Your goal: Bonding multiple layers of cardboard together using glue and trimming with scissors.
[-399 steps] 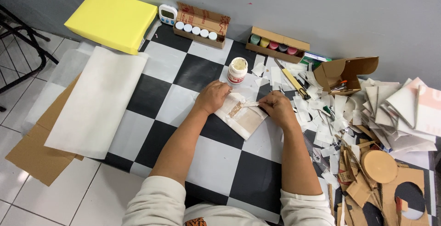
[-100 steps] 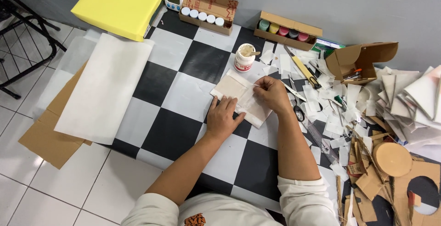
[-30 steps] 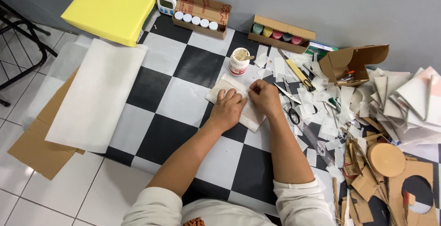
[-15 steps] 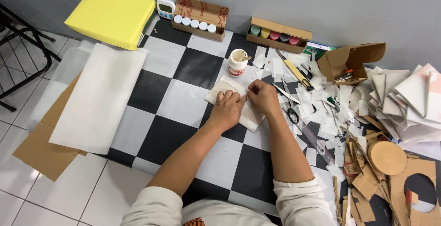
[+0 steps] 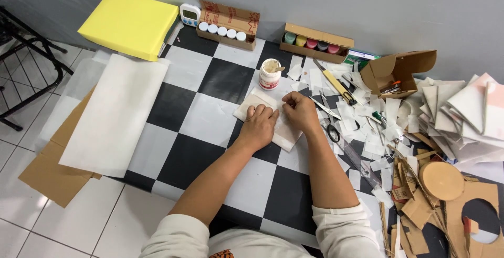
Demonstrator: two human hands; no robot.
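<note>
Pressing flat, the left hand (image 5: pixel 258 127) and right hand (image 5: pixel 300 112) lie open on the paper piece (image 5: pixel 257 102). Both sit just below the glue jar (image 5: pixel 270 74)

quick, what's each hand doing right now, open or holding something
Left hand: open, fingers spread, pressing flat on the paper-covered piece.
Right hand: fingers curled, pressing on the same piece; whether it grips anything cannot be told.

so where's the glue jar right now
In the head view, the open white glue jar stands on the checkered mat, just beyond the pale paper-covered piece that both hands press flat, nearer the left hand.
</note>
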